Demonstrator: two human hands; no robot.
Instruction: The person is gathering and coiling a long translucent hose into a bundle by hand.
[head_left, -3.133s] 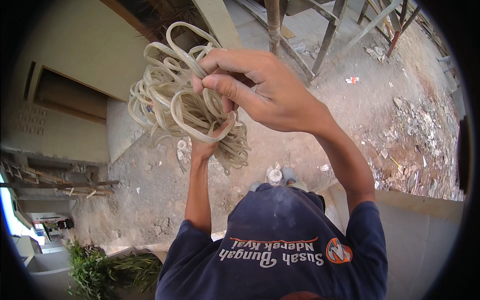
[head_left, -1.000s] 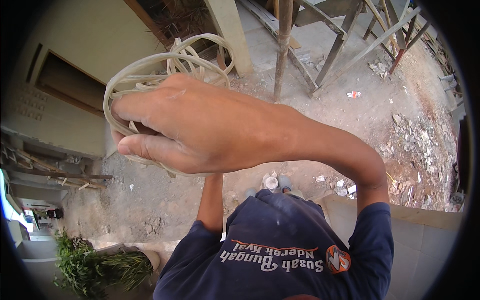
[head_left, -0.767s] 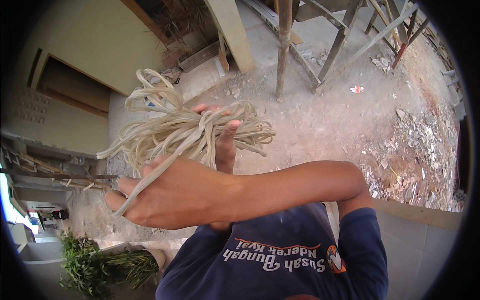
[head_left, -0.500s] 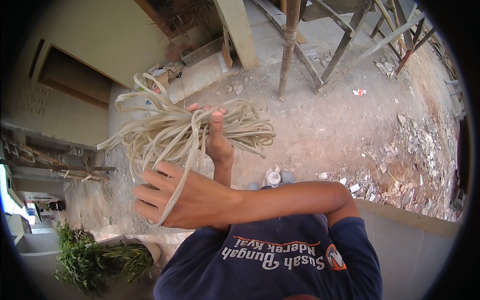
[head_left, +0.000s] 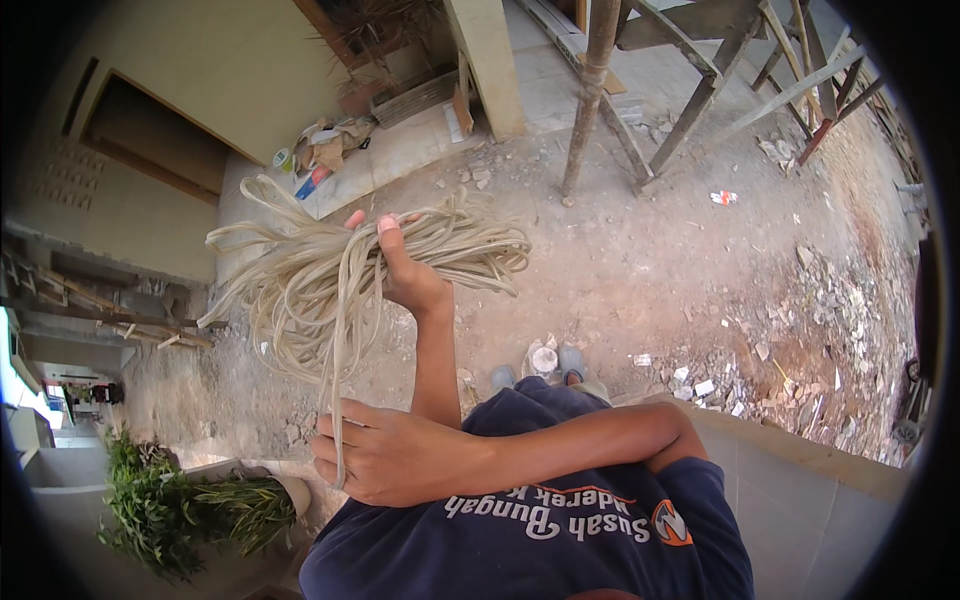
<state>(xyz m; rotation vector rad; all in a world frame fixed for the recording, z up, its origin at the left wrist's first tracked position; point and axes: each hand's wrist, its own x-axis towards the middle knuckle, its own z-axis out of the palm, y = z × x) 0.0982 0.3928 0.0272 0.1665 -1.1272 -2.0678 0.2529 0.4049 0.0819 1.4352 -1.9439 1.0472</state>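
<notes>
Binding hose (head_left: 290,275), apparently: left hand (head_left: 412,278) clasped midway; right hand (head_left: 395,458), fingers (head_left: 368,415) curled round tail (head_left: 337,392), at six o'clock; next turn likely wants tension.

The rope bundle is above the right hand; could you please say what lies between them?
In the head view, a length of rope runs from the bundle to the right hand.

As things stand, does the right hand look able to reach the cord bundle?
Probably yes: the right hand is near, with only the strand across its fingers between it and the cord bundle in the left hand.
</notes>
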